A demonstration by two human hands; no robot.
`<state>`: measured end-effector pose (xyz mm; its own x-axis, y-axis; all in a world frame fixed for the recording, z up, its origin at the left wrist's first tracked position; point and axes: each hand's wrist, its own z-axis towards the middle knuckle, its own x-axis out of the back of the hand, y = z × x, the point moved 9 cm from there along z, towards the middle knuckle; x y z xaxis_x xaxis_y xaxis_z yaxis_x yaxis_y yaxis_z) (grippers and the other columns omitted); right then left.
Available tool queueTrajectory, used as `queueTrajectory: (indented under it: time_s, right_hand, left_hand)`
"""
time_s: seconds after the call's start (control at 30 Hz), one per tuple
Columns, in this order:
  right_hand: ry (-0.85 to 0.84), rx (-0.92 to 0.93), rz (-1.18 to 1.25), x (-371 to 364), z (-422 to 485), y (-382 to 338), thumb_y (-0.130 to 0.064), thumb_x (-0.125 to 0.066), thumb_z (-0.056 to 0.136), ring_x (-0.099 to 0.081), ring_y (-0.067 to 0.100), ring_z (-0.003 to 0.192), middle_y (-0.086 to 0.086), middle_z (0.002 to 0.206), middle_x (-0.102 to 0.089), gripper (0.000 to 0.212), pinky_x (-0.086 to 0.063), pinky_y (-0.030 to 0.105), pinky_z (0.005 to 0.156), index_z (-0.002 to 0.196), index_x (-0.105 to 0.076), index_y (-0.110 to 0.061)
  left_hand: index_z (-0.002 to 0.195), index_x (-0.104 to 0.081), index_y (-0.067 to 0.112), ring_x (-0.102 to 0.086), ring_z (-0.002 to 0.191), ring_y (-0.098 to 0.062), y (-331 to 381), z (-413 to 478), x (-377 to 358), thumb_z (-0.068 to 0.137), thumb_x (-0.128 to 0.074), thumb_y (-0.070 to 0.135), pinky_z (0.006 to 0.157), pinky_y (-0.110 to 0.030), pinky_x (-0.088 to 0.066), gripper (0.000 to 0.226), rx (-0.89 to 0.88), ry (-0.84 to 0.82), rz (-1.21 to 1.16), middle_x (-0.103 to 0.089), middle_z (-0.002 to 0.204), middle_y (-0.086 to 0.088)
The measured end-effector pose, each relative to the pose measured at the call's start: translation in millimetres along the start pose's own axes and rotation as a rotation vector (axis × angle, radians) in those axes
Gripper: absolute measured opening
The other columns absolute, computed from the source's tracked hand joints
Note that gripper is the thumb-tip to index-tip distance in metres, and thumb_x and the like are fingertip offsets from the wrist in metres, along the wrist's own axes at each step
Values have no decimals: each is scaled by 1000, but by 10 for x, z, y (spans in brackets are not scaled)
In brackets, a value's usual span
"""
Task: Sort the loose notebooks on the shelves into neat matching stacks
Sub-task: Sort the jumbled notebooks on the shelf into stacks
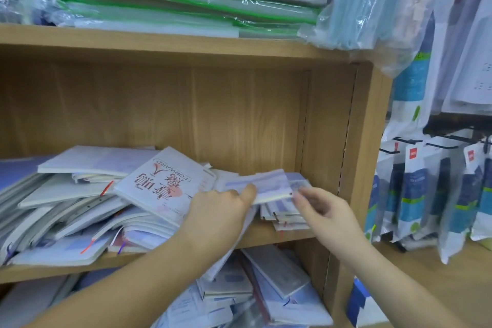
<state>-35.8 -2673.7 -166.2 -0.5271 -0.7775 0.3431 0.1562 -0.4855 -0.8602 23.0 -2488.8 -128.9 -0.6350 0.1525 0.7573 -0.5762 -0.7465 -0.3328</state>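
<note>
Now both hands — left hand (221, 210), right hand (323, 208) — fingers gripping one notebook (269, 186).

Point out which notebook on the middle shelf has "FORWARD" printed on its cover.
The white notebook lying tilted atop the messy pile, just beside the left hand. It alone shows large red characters and that word; the others' covers look plain pale.

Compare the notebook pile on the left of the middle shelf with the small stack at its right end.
The left pile is large, and its notebooks lie tilted and fanned at many angles; the right stack is small, low and roughly squared up. A white FORWARD notebook slants across the left pile, while the right stack has the left hand and right hand holding a notebook above it. Both are pale, mostly white and lilac.
</note>
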Motion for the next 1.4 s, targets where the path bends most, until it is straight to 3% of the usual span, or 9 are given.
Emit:
queueTrajectory:
  time_s: [0.1,0.23,0.43,0.6,0.8,0.93,1.03,1.2,1.4]
  right_hand:
    - [-81,-208,484,-60,-147,-53,-48,-56,98,-76,26,93,4,97,-79,40,-61,39,80,107,-75,-13]
    - [-14,-228,479,-32,-199,67,5,-53,100,-76,13,82,-3,92,-79,30,-58,25,62,109,-63,-22]
    - [146,-129,403,127,-98,-38,9,-45,100,-74,6,85,-16,87,-77,42,-56,22,65,102,-68,-27]
    - [72,86,59,254,-26,-538,7,-55,93,-71,0,93,-15,97,-77,44,-56,20,70,104,-77,-29]
    - [117,456,-332,424,-3,-1110,-3,-67,91,-63,3,103,-16,104,-71,33,-52,25,87,113,-76,-26]
    - [480,522,-441,740,-114,-1145,-19,-69,93,-50,12,113,-5,124,-49,52,-42,28,89,142,-55,-25]
    - [252,397,-371,505,-37,-807,-29,-67,93,-54,4,114,-17,125,-46,49,-51,32,93,140,-56,-33]
    - [76,273,-377,219,-105,-307,-40,-66,93,-54,-2,119,-19,126,-57,43,-38,10,94,134,-63,-28]
    - [78,240,-582,181,61,145,-45,-67,93,-50,14,132,-5,140,-53,46,-46,30,100,136,-63,-31]
  left_hand:
    - [127,-63,25,-63,51,-28,446,-36,-104,60,-82,21,48,-24,-2,70,-111,-48,-23,-64,70,-2]
    - [136,-45,34,-62,110,-28,610,-153,-396,95,-54,48,78,-39,-52,44,-112,-272,-466,-62,119,4]
    - [127,-62,22,-60,119,-23,23,-189,-215,97,-55,46,95,-39,-51,39,111,-82,-630,-64,130,1]
    - [159,-29,20,-19,154,-28,-246,-53,194,95,-65,37,123,-39,-23,75,81,178,-534,-21,167,-8]
    - [110,-62,26,-58,85,-24,-282,147,595,94,-50,35,68,-38,-48,22,-19,279,-311,-59,92,6]
    - [95,-51,26,-61,72,-23,-444,105,508,102,-52,34,57,-37,-46,11,310,140,-699,-59,76,7]
    - [101,-49,13,-63,45,-22,-348,80,101,106,-45,30,38,-24,-40,18,643,-53,-1201,-69,74,-14]
    - [109,-56,2,-58,44,-22,165,46,-450,109,-35,20,42,-26,-47,27,906,-245,-1565,-67,59,-16]
    - [105,-57,5,-73,70,-31,520,311,-739,108,-45,16,81,-46,-63,17,986,-307,-1797,-74,79,-18]
